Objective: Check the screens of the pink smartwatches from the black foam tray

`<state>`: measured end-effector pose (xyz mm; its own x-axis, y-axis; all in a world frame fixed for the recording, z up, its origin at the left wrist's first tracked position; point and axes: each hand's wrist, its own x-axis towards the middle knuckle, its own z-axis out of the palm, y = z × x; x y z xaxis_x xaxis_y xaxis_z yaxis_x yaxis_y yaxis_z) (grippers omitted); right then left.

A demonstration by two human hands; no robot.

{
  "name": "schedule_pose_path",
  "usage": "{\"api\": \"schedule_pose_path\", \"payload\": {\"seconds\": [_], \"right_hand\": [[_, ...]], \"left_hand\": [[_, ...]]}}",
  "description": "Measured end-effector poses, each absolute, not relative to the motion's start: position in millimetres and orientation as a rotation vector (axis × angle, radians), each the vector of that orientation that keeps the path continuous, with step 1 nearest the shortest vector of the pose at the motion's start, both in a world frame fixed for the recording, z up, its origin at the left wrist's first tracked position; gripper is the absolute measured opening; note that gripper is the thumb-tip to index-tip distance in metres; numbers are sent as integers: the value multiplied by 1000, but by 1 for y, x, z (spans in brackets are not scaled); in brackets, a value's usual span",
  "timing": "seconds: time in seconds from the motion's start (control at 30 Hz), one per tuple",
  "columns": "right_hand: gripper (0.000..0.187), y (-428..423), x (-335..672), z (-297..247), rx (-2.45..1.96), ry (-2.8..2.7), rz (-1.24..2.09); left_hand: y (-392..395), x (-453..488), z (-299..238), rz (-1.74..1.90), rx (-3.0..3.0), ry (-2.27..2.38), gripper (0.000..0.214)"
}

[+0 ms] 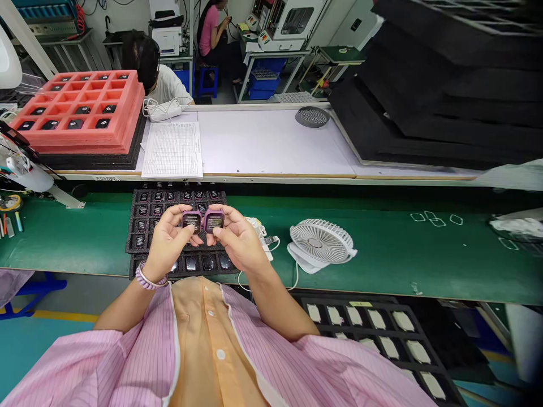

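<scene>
My left hand [172, 234] grips a small purple-cased smartwatch [192, 221] by its edges, its dark screen lit with lines of text. In my right hand [237, 237] is a second purple-cased smartwatch [214, 221], also showing text, with the thumb on its lower edge. The two watches are side by side, screens facing up toward me. No straps show on either. Beneath and behind my hands lies a black foam tray [134, 226] whose compartments hold several more small watch bodies. The text is too small to read.
A white fan [322, 242] and a white cable stand right of my hands on the green bench [390, 254]. On the shelf are a pink foam tray [85, 135], a paper form [172, 150] and stacked black sheets [432, 102]. A tray of white pieces [377, 319] sits lower right. Two people sit beyond.
</scene>
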<state>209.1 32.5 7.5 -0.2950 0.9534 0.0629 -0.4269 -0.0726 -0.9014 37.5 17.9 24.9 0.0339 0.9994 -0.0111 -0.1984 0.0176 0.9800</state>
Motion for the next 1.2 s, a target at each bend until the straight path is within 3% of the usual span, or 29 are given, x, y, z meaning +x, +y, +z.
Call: {"api": "schedule_pose_path", "payload": {"seconds": [0.7,0.9,1.2], "right_hand": [[48,34,210,1,-761,-1088,1573],[35,38,204,-3,-753,-975,1617],[42,35,203,-3,-754,-896,1633]], "left_hand": [[18,38,25,1229,1006,1019,48],[18,39,22,1219,948,1043,46],[14,41,26,1197,889,1023,42]]}}
